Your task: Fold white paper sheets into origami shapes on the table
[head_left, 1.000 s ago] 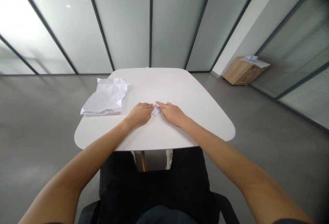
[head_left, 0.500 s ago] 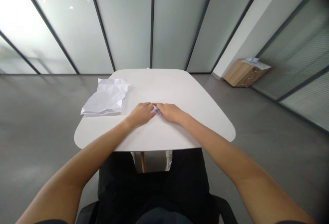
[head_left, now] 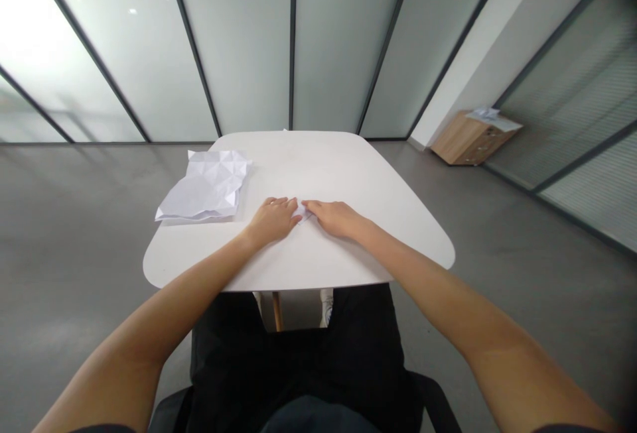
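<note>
A small folded piece of white paper (head_left: 302, 211) lies on the white table (head_left: 318, 161), between my two hands and partly hidden by them. My left hand (head_left: 276, 221) is at its left side, thumb and fingers closed on the edge. From the right, my right hand (head_left: 336, 217) rests on the paper with its fingers pressed together at the tips. Creased sheets of white paper (head_left: 204, 187) lie stacked to the left of my left hand, near the table's left edge.
Frosted glass panels (head_left: 253, 42) with dark frames stand behind the table. A wooden cabinet (head_left: 460, 138) with papers on top is at the far right. My legs (head_left: 298, 360) in black trousers are below the table's front edge.
My right hand has shifted slightly to the right, so a small gap shows between the fingertips of both hands. My left hand stays nearly still at the paper.
</note>
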`<state>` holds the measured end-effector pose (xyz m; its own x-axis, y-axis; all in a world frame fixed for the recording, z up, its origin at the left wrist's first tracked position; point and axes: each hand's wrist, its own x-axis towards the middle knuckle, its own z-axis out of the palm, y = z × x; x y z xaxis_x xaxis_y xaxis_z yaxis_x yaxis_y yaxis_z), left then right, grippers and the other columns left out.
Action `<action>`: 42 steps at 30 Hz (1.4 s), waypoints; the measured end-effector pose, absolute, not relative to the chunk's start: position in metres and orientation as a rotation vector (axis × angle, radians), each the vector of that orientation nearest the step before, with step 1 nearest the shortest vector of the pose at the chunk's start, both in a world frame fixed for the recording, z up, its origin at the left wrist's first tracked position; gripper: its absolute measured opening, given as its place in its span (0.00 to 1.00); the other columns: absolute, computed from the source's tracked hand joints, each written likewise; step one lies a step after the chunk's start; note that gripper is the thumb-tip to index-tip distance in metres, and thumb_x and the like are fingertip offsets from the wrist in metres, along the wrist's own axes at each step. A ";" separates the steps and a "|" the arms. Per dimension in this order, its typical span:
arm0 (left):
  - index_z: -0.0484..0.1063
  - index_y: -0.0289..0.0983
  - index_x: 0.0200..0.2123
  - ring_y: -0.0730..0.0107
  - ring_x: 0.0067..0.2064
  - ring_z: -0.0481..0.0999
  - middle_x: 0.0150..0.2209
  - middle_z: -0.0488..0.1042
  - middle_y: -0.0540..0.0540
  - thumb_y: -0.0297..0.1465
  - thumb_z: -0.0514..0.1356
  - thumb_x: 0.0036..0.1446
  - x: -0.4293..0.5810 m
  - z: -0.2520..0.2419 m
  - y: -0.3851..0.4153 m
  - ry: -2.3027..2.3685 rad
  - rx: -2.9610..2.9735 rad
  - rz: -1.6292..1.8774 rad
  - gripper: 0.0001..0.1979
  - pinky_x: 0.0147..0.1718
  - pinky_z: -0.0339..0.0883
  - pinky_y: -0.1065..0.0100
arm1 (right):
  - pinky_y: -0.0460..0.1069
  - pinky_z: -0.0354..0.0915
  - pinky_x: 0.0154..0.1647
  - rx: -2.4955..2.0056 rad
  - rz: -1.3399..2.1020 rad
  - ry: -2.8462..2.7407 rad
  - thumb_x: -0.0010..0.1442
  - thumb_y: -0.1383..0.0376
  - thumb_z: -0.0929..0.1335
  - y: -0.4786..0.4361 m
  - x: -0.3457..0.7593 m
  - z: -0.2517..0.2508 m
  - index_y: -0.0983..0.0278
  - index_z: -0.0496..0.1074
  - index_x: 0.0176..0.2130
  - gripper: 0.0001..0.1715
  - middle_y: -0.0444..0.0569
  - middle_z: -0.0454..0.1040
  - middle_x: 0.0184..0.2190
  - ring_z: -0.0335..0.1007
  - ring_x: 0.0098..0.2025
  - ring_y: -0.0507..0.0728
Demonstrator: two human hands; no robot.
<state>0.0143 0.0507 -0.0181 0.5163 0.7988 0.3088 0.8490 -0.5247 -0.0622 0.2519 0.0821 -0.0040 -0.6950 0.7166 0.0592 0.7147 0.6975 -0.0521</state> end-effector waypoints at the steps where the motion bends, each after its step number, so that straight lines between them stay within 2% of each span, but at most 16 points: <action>1: 0.65 0.33 0.63 0.53 0.60 0.76 0.56 0.78 0.33 0.42 0.50 0.74 0.014 -0.019 0.051 -1.404 -2.549 -0.363 0.24 0.60 0.61 0.52 | 0.58 0.72 0.52 -1.176 0.046 -2.827 0.68 0.71 0.60 0.081 0.255 -0.004 0.58 0.61 0.70 0.34 0.51 0.66 0.70 0.78 0.57 0.65; 11: 0.67 0.34 0.61 0.52 0.61 0.76 0.55 0.78 0.34 0.42 0.52 0.73 0.013 -0.023 0.052 -1.402 -2.544 -0.406 0.22 0.61 0.61 0.52 | 0.58 0.71 0.58 -1.132 0.096 -2.804 0.69 0.70 0.60 0.072 0.282 -0.010 0.53 0.66 0.69 0.34 0.45 0.65 0.71 0.75 0.61 0.64; 18: 0.65 0.34 0.64 0.52 0.62 0.74 0.58 0.77 0.34 0.42 0.51 0.74 0.013 -0.024 0.053 -1.386 -2.567 -0.398 0.24 0.60 0.62 0.52 | 0.55 0.71 0.53 -1.252 -0.021 -2.783 0.69 0.68 0.62 0.079 0.258 0.014 0.54 0.75 0.60 0.25 0.47 0.80 0.58 0.79 0.55 0.63; 22: 0.66 0.37 0.63 0.52 0.60 0.75 0.58 0.77 0.36 0.42 0.50 0.74 0.014 -0.020 0.051 -1.401 -2.563 -0.403 0.23 0.58 0.62 0.52 | 0.57 0.71 0.54 -1.209 0.000 -2.779 0.71 0.66 0.61 0.086 0.233 0.013 0.52 0.67 0.68 0.29 0.46 0.74 0.65 0.78 0.57 0.63; 26: 0.68 0.37 0.61 0.53 0.58 0.76 0.55 0.79 0.37 0.42 0.51 0.74 0.016 -0.014 0.048 -1.421 -2.578 -0.406 0.22 0.58 0.62 0.53 | 0.58 0.72 0.54 -1.230 0.035 -2.793 0.74 0.63 0.59 0.084 0.228 0.003 0.50 0.60 0.72 0.30 0.46 0.70 0.68 0.78 0.57 0.64; 31: 0.74 0.38 0.56 0.53 0.54 0.79 0.50 0.81 0.38 0.40 0.54 0.72 0.011 -0.008 0.043 -1.446 -2.580 -0.384 0.18 0.56 0.63 0.53 | 0.59 0.71 0.54 -1.279 0.016 -2.815 0.74 0.64 0.58 0.081 0.231 0.001 0.50 0.61 0.71 0.30 0.46 0.66 0.70 0.78 0.57 0.64; 42: 0.82 0.39 0.43 0.52 0.45 0.82 0.36 0.83 0.38 0.43 0.57 0.70 -0.003 -0.004 0.042 -1.448 -2.580 -0.383 0.17 0.52 0.64 0.52 | 0.59 0.73 0.53 -1.262 0.072 -2.766 0.72 0.64 0.62 0.087 0.231 -0.004 0.52 0.65 0.69 0.29 0.50 0.72 0.65 0.79 0.55 0.66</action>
<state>-0.0033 0.0424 -0.0038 0.4992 0.8139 0.2972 0.8545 -0.5193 -0.0130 0.2314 0.0867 -0.0036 -0.6513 0.7554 0.0720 0.7507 0.6552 -0.0845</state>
